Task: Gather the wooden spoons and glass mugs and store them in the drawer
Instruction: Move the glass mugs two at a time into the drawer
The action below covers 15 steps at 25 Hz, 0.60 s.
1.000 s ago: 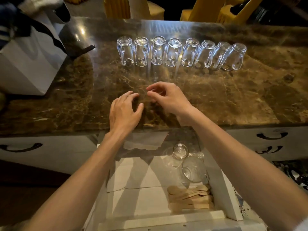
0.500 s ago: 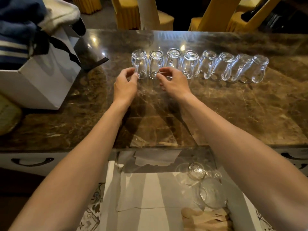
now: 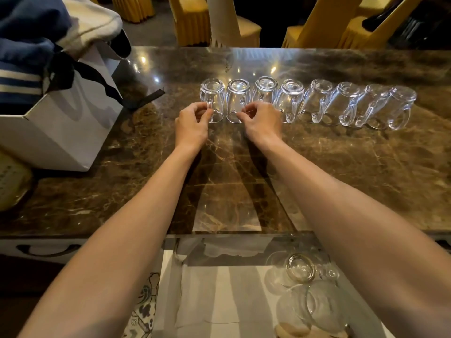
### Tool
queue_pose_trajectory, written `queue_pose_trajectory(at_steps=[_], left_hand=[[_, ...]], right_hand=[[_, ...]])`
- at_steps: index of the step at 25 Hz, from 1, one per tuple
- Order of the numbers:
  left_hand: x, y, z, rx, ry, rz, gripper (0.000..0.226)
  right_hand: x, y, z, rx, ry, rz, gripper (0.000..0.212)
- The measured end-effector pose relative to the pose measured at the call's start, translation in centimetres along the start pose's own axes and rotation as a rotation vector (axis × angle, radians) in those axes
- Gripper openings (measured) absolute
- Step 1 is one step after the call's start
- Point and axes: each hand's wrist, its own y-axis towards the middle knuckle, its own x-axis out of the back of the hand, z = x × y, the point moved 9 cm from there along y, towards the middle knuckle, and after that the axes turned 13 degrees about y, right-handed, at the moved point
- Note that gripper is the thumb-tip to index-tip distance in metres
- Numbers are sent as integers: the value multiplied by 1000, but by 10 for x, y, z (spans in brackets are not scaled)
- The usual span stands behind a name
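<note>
Brown marble counter (image 3: 341,179); beneath its near edge our open white-lined drawer (image 3: 219,301) holds clear glass mugs (image 3: 300,268) and pale wooden spoons (image 3: 292,330); farther out, left hand (image 3: 191,125) pinches the leftmost upturned glass mug (image 3: 212,93) by its handle; right hand (image 3: 262,123) pinches the neighbouring mug (image 3: 238,96); six more upturned mugs (image 3: 319,98) trail right.

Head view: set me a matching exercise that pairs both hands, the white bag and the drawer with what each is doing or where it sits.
Things:
1. left hand
2. right hand
3. white bag
4. drawer

States:
A. open below the counter, glassware inside
B. pinches the handle of the second mug from the left
C. stands at the left end of the counter
D. pinches the handle of the leftmost mug

Pairs: 1-D, 2-B, 3-C, 4-A
</note>
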Motion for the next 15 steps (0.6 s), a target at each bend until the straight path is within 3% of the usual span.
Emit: queue_pose_trajectory(at_steps=[6, 15], left_hand=[[1, 0, -5, -23, 24, -22, 28], [5, -6, -5, -46, 19, -36, 24]], right_hand=[[-1, -4, 1, -42, 89, -28, 21], [-4, -6, 8, -27, 40, -15, 17]])
